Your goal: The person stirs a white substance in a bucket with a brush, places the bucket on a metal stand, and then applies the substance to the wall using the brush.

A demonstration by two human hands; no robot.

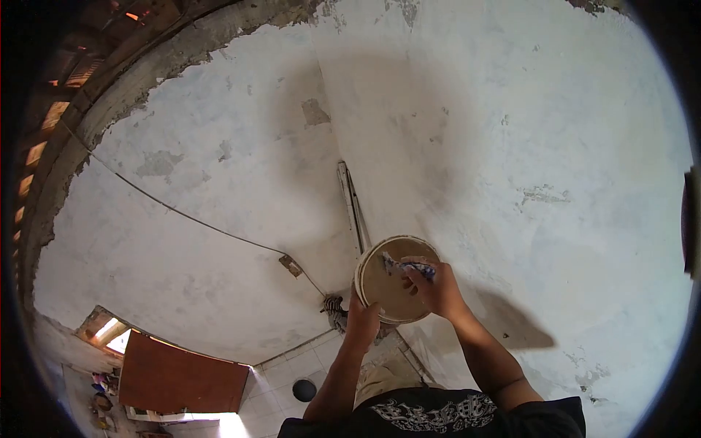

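Note:
A round pail [358,281] with a pale rim is held up in front of me, and murky brown liquid [391,292] shows inside it. My left hand [361,321] grips the near left side of the pail, its thumb over the rim. Over the pail's opening, my right hand [436,289] is closed on a crumpled blue-and-white rag [421,269]. One end of the rag reaches left across the opening, above the liquid. The right hand's fingers point inward over the pail's right rim.
Patchy white walls [241,168] meet at a corner behind the pail. Long thin strips [350,204] lean there. A cable [182,213] runs down past a wall box [290,266]. Lower left are a brown door [179,376], floor tiles [281,376] and a dark round container [304,390].

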